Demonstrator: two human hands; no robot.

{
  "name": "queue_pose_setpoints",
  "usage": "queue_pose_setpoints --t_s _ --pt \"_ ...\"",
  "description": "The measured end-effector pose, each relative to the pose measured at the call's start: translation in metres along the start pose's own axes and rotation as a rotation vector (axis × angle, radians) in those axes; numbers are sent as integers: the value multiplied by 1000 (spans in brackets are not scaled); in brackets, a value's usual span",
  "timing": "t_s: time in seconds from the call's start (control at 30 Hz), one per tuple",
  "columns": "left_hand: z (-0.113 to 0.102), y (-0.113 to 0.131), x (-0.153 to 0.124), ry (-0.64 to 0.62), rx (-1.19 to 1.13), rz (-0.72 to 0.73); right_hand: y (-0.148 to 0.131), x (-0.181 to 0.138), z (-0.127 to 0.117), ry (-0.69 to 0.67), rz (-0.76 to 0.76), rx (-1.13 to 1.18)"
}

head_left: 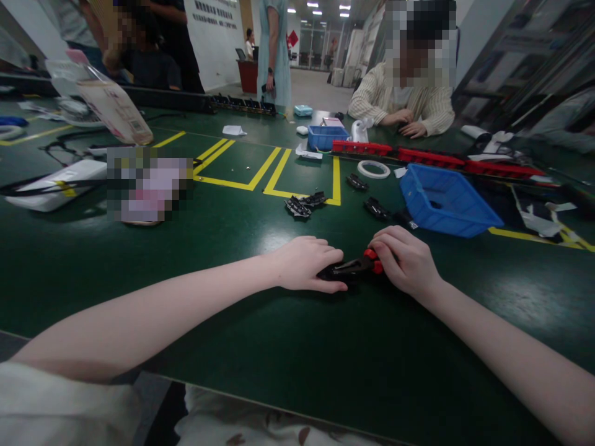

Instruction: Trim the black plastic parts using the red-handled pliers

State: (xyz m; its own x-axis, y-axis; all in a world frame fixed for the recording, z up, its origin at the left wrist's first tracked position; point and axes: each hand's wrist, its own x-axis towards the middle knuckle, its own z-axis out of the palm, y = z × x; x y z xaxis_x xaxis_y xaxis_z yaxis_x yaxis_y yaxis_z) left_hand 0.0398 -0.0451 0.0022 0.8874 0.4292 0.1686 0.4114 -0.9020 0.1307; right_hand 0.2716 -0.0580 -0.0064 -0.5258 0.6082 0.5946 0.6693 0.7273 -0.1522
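In the head view my right hand (411, 260) is closed around the red handles of a pair of pliers (357, 266), whose dark jaws point left. My left hand (304, 263) pinches a small black plastic part (331, 272) between thumb and fingers, just above the table. The pliers' jaws meet or overlap this part; the exact contact is hidden. Beyond my hands lie more black parts: a pair close together (298, 207), one (357, 181) farther back, and another (376, 208) near the blue bin.
A blue bin (446, 201) stands right of centre, with a white tape roll (373, 169) beside it. Long red strips (432, 158) lie behind. Left are a phone (155, 189), a white device (56, 186) and a bottle (114, 108). A co-worker (402, 99) sits across the green table (209, 359).
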Motion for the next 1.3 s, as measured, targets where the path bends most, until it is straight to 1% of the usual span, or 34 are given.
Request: queue_pose_setpoints --t_s 0.17,0.4,0.63,0.8,1.3 --pt "-1 -1 -1 4 -5 4 2 -2 -1 26 11 14" --pt "2 -1 -1 26 -8 8 2 -2 -1 22 -4 14" --pt "2 0 0 18 -14 4 -1 0 -1 9 -28 -2" --pt "1 0 0 6 -7 -6 0 0 0 21 -22 -6" --pt "-1 0 1 -18 -1 -25 3 -1 0 -4 5 -12"
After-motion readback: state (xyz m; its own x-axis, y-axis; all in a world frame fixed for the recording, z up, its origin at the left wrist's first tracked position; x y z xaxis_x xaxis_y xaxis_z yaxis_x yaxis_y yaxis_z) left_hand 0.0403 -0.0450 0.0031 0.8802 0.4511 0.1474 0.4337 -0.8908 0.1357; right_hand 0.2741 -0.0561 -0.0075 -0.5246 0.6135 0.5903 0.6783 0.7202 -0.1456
